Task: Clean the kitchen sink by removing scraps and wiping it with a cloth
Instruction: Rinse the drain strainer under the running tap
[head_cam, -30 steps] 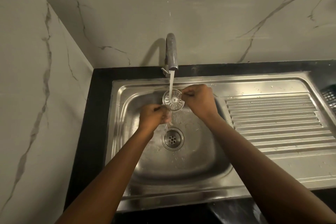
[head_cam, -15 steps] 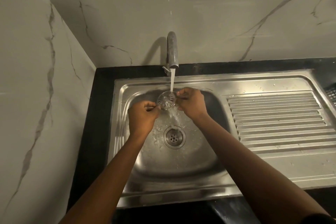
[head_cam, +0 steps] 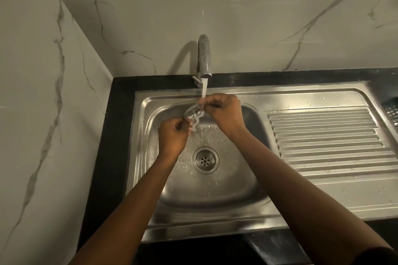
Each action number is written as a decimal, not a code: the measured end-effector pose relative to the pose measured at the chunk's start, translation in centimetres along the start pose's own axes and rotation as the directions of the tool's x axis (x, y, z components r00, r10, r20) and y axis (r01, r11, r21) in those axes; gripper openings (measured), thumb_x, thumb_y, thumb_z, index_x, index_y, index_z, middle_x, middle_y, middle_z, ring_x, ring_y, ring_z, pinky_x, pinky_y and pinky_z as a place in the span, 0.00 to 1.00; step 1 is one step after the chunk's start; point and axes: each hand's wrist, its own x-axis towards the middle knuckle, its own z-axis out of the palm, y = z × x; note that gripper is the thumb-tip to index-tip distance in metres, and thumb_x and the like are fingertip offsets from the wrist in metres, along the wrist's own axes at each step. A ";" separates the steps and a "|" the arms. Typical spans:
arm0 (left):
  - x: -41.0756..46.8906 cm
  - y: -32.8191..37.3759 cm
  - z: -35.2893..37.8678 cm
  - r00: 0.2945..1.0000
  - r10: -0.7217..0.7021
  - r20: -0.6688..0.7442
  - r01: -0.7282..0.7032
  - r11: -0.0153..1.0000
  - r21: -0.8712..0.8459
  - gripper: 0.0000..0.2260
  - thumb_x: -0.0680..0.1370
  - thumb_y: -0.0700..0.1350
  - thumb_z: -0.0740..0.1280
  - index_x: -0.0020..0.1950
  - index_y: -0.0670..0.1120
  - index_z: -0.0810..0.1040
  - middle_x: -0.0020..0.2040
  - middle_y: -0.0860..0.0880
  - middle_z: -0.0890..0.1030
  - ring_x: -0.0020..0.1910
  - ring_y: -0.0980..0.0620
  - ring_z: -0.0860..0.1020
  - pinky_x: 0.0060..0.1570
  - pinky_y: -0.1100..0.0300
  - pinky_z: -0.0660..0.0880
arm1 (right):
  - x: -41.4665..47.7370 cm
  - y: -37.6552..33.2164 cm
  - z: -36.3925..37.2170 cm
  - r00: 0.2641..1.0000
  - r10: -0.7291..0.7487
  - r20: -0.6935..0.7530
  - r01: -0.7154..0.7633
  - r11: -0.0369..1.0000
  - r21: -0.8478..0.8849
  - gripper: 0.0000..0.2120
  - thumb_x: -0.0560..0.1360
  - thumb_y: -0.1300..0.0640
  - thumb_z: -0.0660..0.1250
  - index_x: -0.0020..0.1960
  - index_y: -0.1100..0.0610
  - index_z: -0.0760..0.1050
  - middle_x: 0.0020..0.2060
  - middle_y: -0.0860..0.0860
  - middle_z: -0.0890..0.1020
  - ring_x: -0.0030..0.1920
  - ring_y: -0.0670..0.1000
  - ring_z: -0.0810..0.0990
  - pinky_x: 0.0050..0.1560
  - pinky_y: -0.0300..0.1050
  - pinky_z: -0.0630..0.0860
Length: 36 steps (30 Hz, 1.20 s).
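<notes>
While my forearms reach out over the near rim of the sink [head_cam: 193, 229], the basin below them lies bare and wet, so nothing down there blocks my hands. Its drain [head_cam: 205, 160] sits open in the middle of the floor, its cover lifted out, and I judge that is why the runoff can carry loose bits straight down. A little farther, my left hand [head_cam: 173, 135] pinches the lower edge of the strainer [head_cam: 193, 112], and my right hand [head_cam: 224, 113] grips its upper edge, both closed on it. I hold it tilted between them, above the basin and under the falling water [head_cam: 204, 88], so the stream runs through its slots and flushes the scraps off; whether any scraps remain on it is too blurred to tell. To the right, the ribbed draining board [head_cam: 327, 140] lies clear of my work, with a dark basket [head_cam: 392, 114] at its far right edge. Beyond my hands the tap [head_cam: 204, 58] arches from the far counter, close over them, which leaves little room to lift. No cloth is in sight.
</notes>
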 end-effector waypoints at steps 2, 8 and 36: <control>0.1 0.2 0.5 1.000 0.021 -0.007 -0.020 0.999 0.036 0.10 0.83 0.46 0.69 0.47 0.43 0.87 0.39 0.43 0.88 0.41 0.40 0.87 0.48 0.39 0.84 | -0.3 0.4 -0.6 1.000 -0.023 -0.015 0.023 1.000 0.003 0.09 0.75 0.68 0.75 0.50 0.57 0.88 0.45 0.45 0.89 0.47 0.43 0.88 0.52 0.36 0.83; 1.0 2.9 2.9 0.986 0.157 0.050 -0.162 0.980 0.117 0.11 0.85 0.47 0.66 0.51 0.44 0.85 0.41 0.45 0.87 0.37 0.48 0.83 0.37 0.56 0.77 | -0.7 2.2 -2.2 0.967 0.117 -0.227 -0.085 0.985 0.149 0.10 0.74 0.70 0.73 0.46 0.55 0.86 0.43 0.49 0.89 0.48 0.49 0.88 0.57 0.47 0.84; -1.6 1.5 -0.5 0.987 0.157 -0.028 -0.158 0.986 -0.052 0.10 0.84 0.49 0.68 0.46 0.61 0.84 0.37 0.55 0.88 0.35 0.56 0.87 0.39 0.54 0.87 | 0.0 1.1 -2.0 0.999 0.045 0.025 -0.041 0.990 -0.137 0.15 0.73 0.67 0.76 0.49 0.47 0.87 0.43 0.39 0.89 0.44 0.40 0.87 0.47 0.37 0.84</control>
